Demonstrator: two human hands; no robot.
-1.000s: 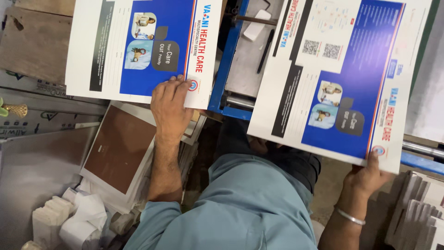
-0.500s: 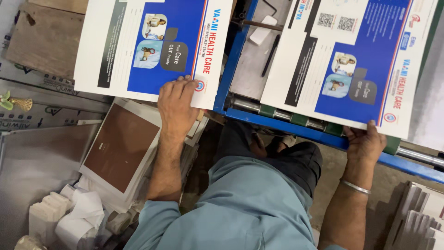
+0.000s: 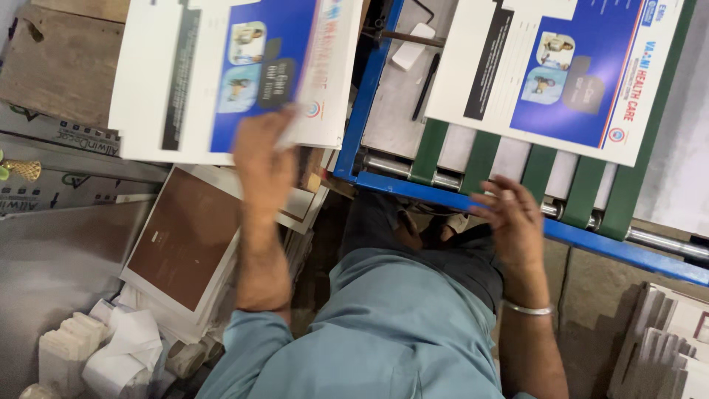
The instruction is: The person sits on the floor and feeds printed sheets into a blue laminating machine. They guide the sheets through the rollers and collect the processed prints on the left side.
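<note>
A stack of white and blue printed sheets point(image 3: 170, 111) lies at the upper left. My left hand point(image 3: 266, 159) rests on its near edge, with the fingers pinching the corner of the top sheet, which is blurred. Another printed sheet point(image 3: 546, 74) lies flat on the green belts point(image 3: 484, 159) of a blue-framed feeder point(image 3: 443, 196) at the upper right. My right hand point(image 3: 513, 218) hovers just below that blue frame, fingers spread, holding nothing and apart from the sheet.
A dark pen point(image 3: 426, 85) and a small white piece point(image 3: 408, 46) lie on the grey machine bed. A pile of brown-covered boards point(image 3: 185, 244) and crumpled white paper point(image 3: 111, 347) sit at lower left. Stacked card bundles point(image 3: 665, 347) stand at lower right.
My right hand has let go of the right sheet, which now rests farther up on the green belts. My left hand has begun lifting the top sheet's corner on the left stack.
</note>
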